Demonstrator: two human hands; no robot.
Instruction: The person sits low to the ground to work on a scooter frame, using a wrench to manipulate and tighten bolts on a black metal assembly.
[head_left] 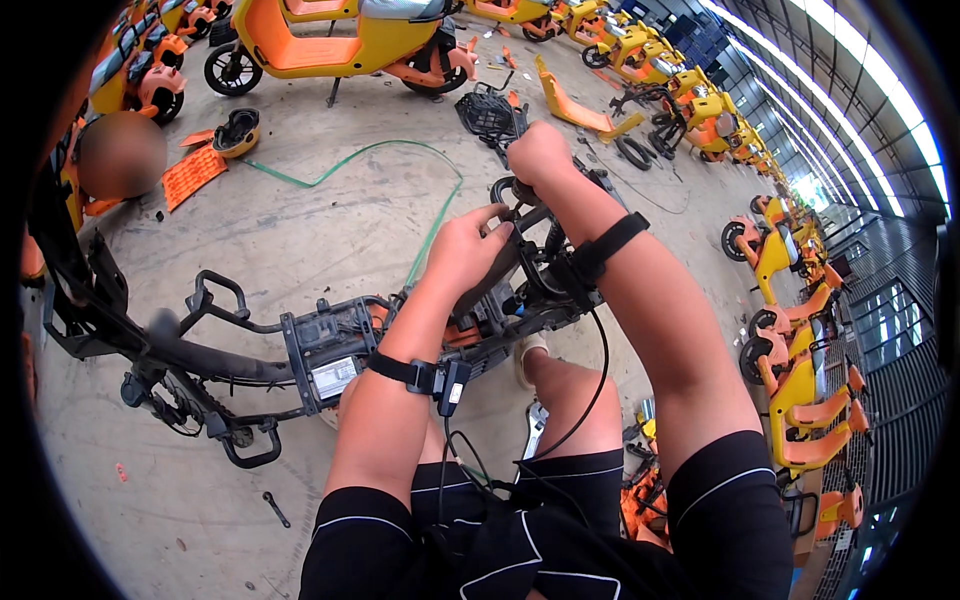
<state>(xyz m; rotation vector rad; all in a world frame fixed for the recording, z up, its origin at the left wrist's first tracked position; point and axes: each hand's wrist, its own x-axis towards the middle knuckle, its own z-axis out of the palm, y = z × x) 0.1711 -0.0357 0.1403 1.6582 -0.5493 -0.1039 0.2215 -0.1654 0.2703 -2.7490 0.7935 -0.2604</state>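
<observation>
One stripped scooter frame [350, 320], mostly black and dusty, stretching across concrete floor [200, 520] from far left to beneath both hands. Thick curved tube [225, 360] meets boxy middle section [308, 350] bearing pale label [337, 378]; bent bar [255, 463] loops out on near side. Orange bits [462, 336] show among dark parts. Left hand [468, 250]: thumb and fingers bent at frame, cannot tell if closed on anything. Right hand [540, 155]: curled fist-like above it, grip hidden, cannot tell what it holds.
</observation>
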